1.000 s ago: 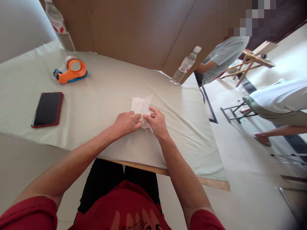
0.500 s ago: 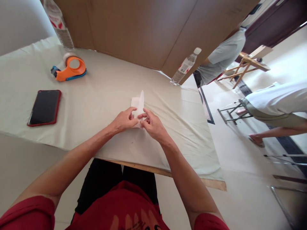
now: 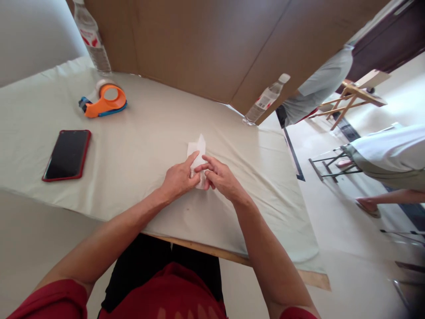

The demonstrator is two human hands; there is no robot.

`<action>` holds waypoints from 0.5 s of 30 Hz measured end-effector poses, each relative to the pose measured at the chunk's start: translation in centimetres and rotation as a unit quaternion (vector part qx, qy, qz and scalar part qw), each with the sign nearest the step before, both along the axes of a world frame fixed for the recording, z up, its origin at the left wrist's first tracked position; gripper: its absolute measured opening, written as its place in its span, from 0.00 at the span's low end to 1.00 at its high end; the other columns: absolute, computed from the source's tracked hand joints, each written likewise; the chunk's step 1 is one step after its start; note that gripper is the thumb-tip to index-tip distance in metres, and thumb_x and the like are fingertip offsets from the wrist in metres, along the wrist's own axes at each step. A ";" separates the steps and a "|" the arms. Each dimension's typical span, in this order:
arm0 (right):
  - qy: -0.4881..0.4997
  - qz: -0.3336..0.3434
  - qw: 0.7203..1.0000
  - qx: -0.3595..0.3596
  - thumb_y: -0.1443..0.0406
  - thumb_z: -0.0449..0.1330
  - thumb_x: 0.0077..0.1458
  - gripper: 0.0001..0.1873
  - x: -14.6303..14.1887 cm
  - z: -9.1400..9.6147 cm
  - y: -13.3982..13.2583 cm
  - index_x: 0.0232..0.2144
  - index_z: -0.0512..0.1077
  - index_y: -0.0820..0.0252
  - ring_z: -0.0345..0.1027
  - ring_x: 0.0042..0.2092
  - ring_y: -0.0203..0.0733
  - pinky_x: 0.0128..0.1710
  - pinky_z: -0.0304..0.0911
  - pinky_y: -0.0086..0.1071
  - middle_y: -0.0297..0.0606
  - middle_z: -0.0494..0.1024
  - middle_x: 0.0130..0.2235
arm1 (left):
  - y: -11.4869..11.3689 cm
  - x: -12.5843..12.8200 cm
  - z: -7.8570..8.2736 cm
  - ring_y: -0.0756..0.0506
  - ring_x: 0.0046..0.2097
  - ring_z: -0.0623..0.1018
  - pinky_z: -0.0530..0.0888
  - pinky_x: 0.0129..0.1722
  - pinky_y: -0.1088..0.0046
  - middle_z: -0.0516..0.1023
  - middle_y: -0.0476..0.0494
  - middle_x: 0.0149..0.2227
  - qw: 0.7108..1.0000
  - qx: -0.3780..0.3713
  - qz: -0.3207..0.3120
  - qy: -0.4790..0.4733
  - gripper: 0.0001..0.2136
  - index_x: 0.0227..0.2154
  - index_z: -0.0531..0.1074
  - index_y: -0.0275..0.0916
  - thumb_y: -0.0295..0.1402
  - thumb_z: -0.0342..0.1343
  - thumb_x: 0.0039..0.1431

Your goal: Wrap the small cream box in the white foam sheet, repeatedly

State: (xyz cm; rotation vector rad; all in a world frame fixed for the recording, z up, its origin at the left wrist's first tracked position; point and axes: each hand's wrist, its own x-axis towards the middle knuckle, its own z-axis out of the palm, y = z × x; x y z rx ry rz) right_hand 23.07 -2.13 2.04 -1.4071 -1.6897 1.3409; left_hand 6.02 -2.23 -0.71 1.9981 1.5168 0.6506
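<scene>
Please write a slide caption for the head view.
Left hand and right hand at white paper, phone lying further left.

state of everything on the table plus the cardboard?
White paper: folded, pointed flap at its far end; near part partly covered
Smartphone: lying screen up, display dark, in a red case
Tape dispenser: lying on its side
Left water bottle: upright, top at frame edge
Right water bottle: upright, capped, fill level unclear
Cardboard panel: standing upright
Tablecloth: spread out, wrinkled on the right
</scene>
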 end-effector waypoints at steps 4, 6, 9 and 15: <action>0.047 -0.002 0.999 -0.019 0.67 0.53 0.52 0.34 0.3 -0.5 0.6 0.63 0.61 0.62 0.69 0.21 0.30 0.19 0.58 0.28 0.44 0.82 0.46 | 0.1 0.0 0.0 0.46 0.32 0.75 0.68 0.34 0.72 0.77 0.51 0.29 0.999 0.028 -0.016 0.036 0.28 0.64 0.66 0.43 0.33 0.52 0.59; 0.066 -0.034 0.997 -0.007 0.66 0.55 0.51 0.32 0.4 -0.9 1.0 0.60 0.63 0.63 0.69 0.21 0.31 0.19 0.57 0.27 0.43 0.82 0.43 | 0.3 -0.1 -0.1 0.45 0.34 0.76 0.68 0.34 0.71 0.78 0.48 0.31 0.998 0.027 -0.030 0.037 0.20 0.53 0.75 0.41 0.34 0.51 0.59; 0.076 -0.140 0.987 0.026 0.62 0.59 0.50 0.28 0.9 -1.8 1.9 0.53 0.68 0.66 0.70 0.23 0.32 0.18 0.56 0.26 0.43 0.81 0.41 | 0.6 -0.2 -0.3 0.44 0.33 0.75 0.67 0.33 0.69 0.79 0.45 0.30 0.998 0.021 -0.039 0.033 0.15 0.43 0.79 0.40 0.36 0.51 0.60; 0.005 -0.173 0.984 -0.033 0.57 0.66 0.47 0.27 1.3 -3.2 5.0 0.48 0.72 0.66 0.67 0.23 0.35 0.15 0.52 0.27 0.38 0.78 0.30 | 0.6 -0.2 -0.7 0.45 0.31 0.75 0.68 0.33 0.71 0.78 0.47 0.29 0.999 0.030 -0.032 0.029 0.14 0.44 0.78 0.42 0.36 0.51 0.59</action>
